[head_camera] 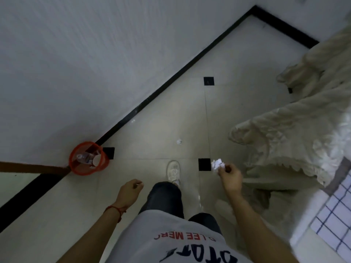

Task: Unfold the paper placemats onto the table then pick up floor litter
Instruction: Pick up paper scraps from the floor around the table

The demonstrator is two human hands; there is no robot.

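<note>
Holding crumpled paper (pixel 217 164), red bin (pixel 87 158) with bottle (pixel 84 158)

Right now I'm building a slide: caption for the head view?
Right hand pinches crumpled paper; more litter ahead, orange bin by wall.

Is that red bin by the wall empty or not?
Not empty: through the red bin's mesh, a clear plastic bottle and a white cup show inside.

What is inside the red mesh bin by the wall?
The red mesh bin holds a clear plastic bottle lying on its side and a white paper cup. Whatever lies beneath them at the bottom is covered and cannot be made out.
</note>
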